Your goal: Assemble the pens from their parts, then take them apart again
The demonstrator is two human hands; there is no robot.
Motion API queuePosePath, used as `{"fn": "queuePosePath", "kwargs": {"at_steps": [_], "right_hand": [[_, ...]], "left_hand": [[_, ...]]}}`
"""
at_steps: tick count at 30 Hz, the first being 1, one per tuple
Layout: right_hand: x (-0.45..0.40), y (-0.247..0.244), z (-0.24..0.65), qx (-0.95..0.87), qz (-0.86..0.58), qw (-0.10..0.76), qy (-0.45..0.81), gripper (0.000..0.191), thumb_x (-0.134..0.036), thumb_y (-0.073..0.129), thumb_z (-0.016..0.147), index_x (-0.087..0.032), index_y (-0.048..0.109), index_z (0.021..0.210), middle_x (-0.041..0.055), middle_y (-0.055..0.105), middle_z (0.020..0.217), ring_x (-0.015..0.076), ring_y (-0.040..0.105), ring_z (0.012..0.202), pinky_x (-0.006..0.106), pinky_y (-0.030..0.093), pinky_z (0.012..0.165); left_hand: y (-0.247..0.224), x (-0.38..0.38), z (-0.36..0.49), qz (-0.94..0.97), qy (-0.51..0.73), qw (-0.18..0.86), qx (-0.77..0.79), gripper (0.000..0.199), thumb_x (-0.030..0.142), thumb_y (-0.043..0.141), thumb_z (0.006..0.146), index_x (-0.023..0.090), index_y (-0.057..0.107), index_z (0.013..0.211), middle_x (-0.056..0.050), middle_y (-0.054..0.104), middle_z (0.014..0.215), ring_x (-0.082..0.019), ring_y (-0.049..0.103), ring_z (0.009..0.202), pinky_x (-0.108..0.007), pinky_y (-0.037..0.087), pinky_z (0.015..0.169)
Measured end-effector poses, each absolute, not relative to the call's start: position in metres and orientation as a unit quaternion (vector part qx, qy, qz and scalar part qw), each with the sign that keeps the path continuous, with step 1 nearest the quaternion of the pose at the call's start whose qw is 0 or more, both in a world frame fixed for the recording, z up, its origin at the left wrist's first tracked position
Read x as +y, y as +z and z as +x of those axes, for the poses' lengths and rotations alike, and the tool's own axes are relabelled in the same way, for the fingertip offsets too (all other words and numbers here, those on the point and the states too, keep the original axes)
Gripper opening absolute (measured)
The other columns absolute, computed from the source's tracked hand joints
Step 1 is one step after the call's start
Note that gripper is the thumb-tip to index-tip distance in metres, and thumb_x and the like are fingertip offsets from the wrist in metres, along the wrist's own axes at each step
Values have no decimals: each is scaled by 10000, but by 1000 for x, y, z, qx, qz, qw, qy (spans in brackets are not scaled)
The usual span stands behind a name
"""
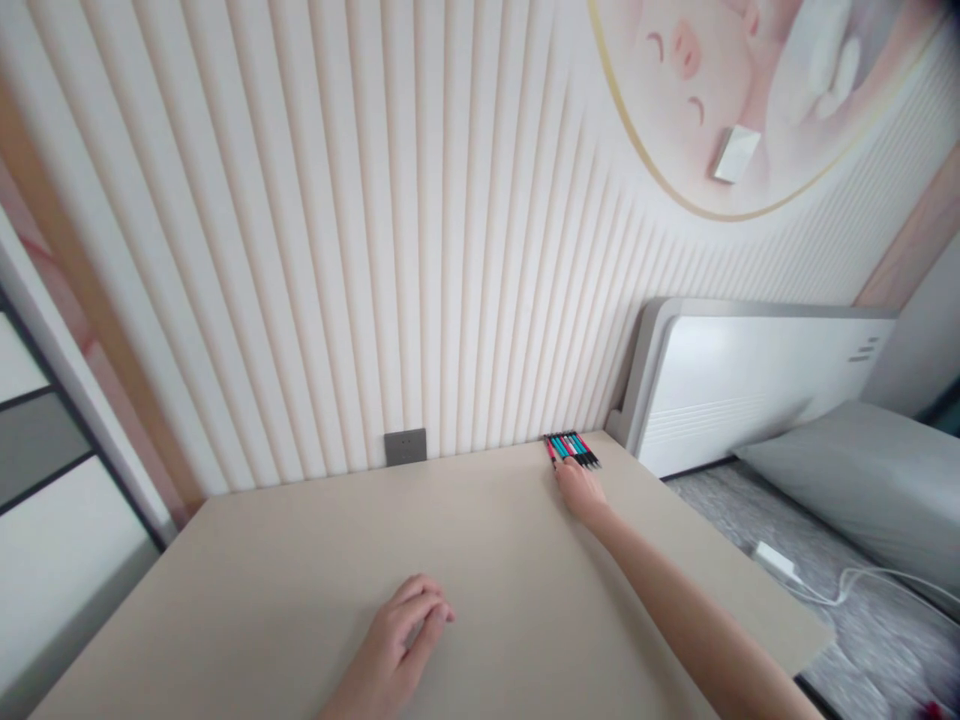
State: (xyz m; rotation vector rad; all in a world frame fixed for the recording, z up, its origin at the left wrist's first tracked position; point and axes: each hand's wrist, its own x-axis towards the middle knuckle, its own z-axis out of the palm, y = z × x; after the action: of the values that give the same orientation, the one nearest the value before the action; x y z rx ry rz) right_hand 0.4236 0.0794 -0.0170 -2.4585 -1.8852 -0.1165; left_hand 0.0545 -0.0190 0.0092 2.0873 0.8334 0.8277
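Observation:
My left hand (401,640) lies low over the front middle of the table (315,560), its fingers loosely curled together and the thumb tip near them, with nothing held. Stretched to the back right, my right hand (581,489) has its fingertips closed at the lower end of a red pen (550,450), the leftmost of a row. Beside it lie several pens (574,446) in red, teal and white with dark tips, side by side near the wall. The hand covers part of the pens' lower ends.
A ribbed cream wall (360,240) with a dark socket (405,447) borders the table's back edge. On the right stand a headboard (750,390) and a bed with a grey pillow (862,470). A white charger (776,562) with cables lies by the table's right edge.

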Motion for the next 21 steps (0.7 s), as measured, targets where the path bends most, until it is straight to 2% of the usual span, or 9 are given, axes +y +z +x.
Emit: {"fn": "queuePosePath", "kwargs": {"at_steps": [12, 16, 21], "right_hand": [[77, -7, 423, -606, -793, -13, -66, 350, -17, 385, 884, -142, 668, 1048, 168, 607, 1170, 247, 648, 941, 290, 431, 746], [73, -3, 425, -606, -793, -21, -64, 351, -14, 409, 866, -151, 665, 1064, 169, 576, 1239, 247, 643, 958, 294, 427, 781], [71, 0, 427, -609, -791, -21, -51, 337, -37, 435, 874, -173, 657, 1089, 168, 584, 1223, 260, 642, 967, 313, 422, 791]], "left_hand": [[7, -17, 54, 815, 313, 364, 324, 344, 373, 397, 981, 197, 654, 834, -51, 607, 875, -174, 581, 868, -244, 443, 815], [9, -18, 55, 814, 312, 368, 325, 362, 393, 388, 980, 198, 654, 831, -57, 615, 870, -181, 582, 866, -249, 450, 814], [10, -19, 55, 815, 313, 366, 322, 357, 382, 391, 980, 201, 654, 820, -52, 615, 864, -179, 587, 859, -248, 450, 811]]}}
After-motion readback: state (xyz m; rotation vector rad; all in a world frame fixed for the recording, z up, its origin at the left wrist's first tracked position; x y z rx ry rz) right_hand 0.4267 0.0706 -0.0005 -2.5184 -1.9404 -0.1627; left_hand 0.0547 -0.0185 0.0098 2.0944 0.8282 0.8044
